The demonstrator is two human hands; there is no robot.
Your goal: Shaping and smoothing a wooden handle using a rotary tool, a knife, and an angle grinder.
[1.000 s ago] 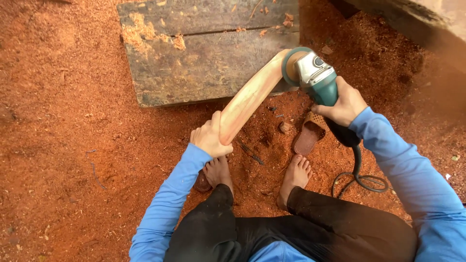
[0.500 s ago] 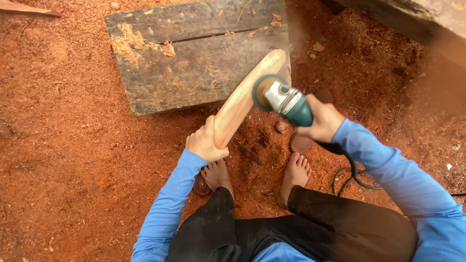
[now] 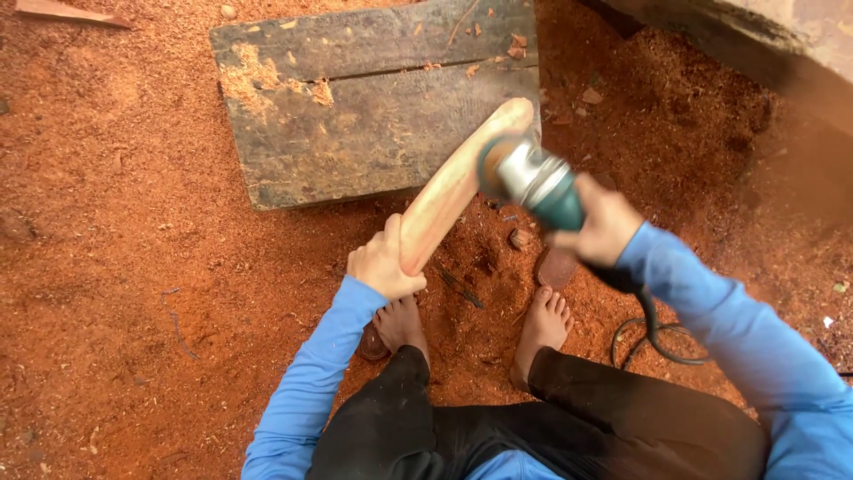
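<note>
My left hand [image 3: 384, 264] grips the near end of a long, pale, rounded wooden piece [image 3: 453, 185] that slants up and to the right, its far end resting on a dark weathered plank [image 3: 355, 116]. My right hand [image 3: 600, 222] holds a teal and silver angle grinder [image 3: 531, 180], whose disc end presses against the upper part of the wooden piece. A black power cord [image 3: 653, 338] runs from the grinder down to the ground at the right. My bare feet [image 3: 544, 322] rest on the ground below the wood.
Red-orange sawdust [image 3: 115, 267] covers the ground all around. A large weathered timber [image 3: 755, 44] crosses the top right corner. A thin wood offcut [image 3: 67, 11] lies at the top left. Small wood chips lie on the plank.
The grinder has slid down along the wooden piece from its far tip toward the middle. My left hand keeps its hold, and the view has shifted slightly.
</note>
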